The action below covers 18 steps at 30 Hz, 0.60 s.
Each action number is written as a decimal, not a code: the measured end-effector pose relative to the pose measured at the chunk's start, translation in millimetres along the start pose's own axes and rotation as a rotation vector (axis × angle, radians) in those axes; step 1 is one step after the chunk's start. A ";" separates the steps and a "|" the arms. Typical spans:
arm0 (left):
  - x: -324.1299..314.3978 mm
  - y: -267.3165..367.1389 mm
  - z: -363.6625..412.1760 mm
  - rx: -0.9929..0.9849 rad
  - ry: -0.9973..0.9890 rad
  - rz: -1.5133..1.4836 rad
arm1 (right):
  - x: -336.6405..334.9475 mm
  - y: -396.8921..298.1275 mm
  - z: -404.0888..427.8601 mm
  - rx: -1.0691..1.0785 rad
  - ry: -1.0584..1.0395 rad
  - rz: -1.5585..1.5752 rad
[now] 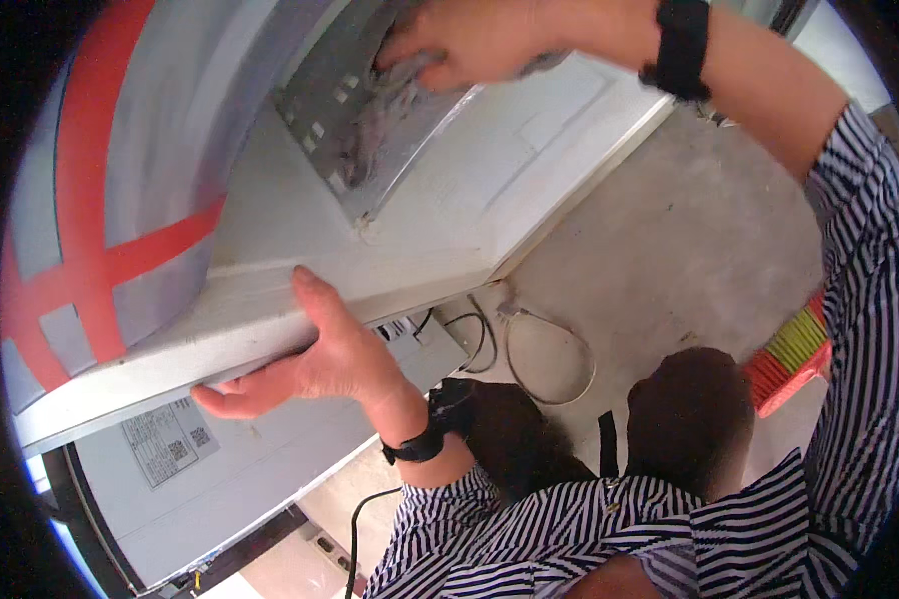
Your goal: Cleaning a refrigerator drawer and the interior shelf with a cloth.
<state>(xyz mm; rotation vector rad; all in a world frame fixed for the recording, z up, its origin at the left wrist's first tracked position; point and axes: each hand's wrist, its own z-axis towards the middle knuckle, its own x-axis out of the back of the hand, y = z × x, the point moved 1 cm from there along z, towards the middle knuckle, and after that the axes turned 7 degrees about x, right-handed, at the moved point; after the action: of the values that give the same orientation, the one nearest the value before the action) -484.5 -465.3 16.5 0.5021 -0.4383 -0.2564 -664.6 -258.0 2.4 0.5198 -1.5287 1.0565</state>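
Observation:
A large off-white panel with a raised lip stretches across the space before me. My left hand grips its near edge, thumb on top and fingers against the underside. At the top, my right hand reaches over a dark, glossy sheet lying on the panel. The fingers of that hand are blurred and partly cut off by the frame, so whether they hold the sheet cannot be told. To the left stands a curved, grey wrapped object with red tape crossing it.
Below the panel is a light grey appliance-like casing bearing a printed label. A thin cable loop lies on the concrete floor. A red broom head with green bristles is at the right. A black cord hangs nearby.

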 end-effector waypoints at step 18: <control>0.0 4.0 4.9 0.142 0.014 -0.216 | 11.5 -81.3 103.0 -0.184 0.779 1.348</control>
<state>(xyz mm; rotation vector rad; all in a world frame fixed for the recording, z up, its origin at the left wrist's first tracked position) -486.3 -463.9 22.5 0.6916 -0.3909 -0.4314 -658.3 -382.2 45.9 -1.1343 -1.1073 1.7596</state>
